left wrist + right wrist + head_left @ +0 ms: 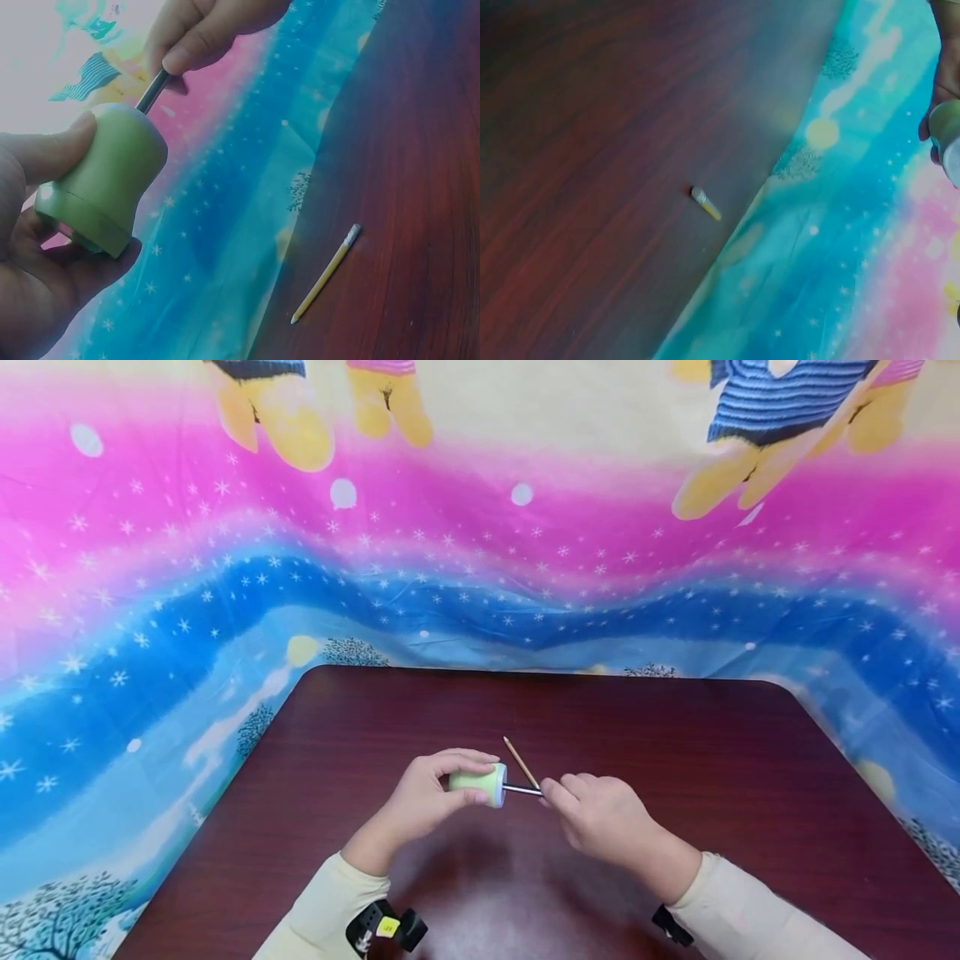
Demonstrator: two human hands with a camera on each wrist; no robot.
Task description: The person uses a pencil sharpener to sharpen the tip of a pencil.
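My left hand (423, 797) grips a green pencil sharpener (112, 172) between thumb and fingers. It is a waisted cylinder, held on its side over the table, its pale end facing right in the head view. A thin dark pencil (522, 790) runs into that end. My right hand (603, 814) pinches the pencil's outer part between thumb and fingers; the rest of it is hidden by the hand. Behind the hands a yellow pencil (325, 274) lies on the table, with a whitish band at one end. The right wrist view shows the sharpener at its right edge.
A dark red-brown wooden table (360, 718) with rounded far corners lies under the hands. Printed cloth (480, 560) in pink and blue hangs along its back and sides. Black straps (372, 927) with small cameras sit on the wrists.
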